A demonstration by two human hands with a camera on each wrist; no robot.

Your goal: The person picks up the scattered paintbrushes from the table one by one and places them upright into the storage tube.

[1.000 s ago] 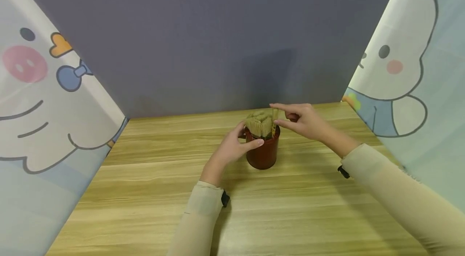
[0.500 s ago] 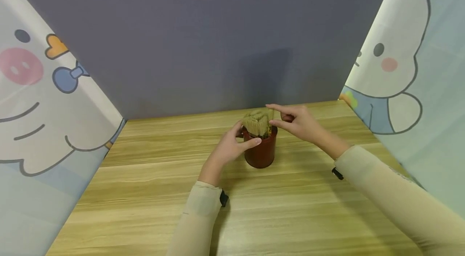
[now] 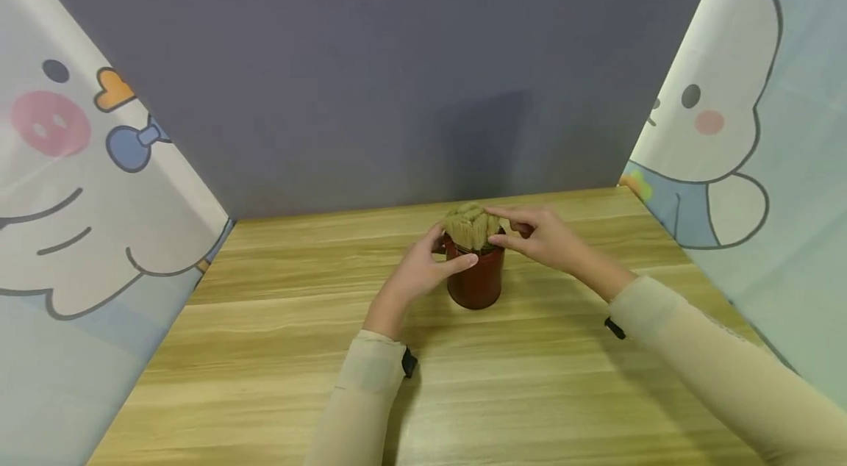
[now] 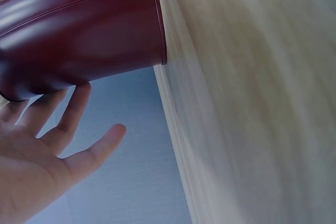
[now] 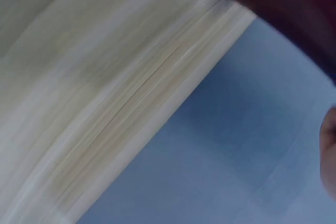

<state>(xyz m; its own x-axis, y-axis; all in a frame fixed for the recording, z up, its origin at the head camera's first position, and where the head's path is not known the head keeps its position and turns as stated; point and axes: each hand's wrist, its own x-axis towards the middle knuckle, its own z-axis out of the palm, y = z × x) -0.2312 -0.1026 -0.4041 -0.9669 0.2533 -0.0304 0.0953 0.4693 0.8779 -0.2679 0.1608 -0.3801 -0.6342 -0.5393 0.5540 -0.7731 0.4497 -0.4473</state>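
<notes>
A dark red cylindrical holder stands upright on the table, packed with bundles of thin pale sticks. My left hand holds the holder near its top from the left, thumb across the front. In the left wrist view several fingers of the left hand touch the holder, while one finger sticks out apart. At the holder's right rim my right hand pinches a stick bundle between thumb and index finger. The right wrist view shows only part of the holder and a piece of the right hand.
The wood-grain table meets a grey-blue back wall close behind the holder. Cartoon-printed cloths hang at the left and right sides.
My right hand has moved down with the stick bundle, which now sits lower in the holder, about level with the others. My left hand keeps its hold on the holder.
</notes>
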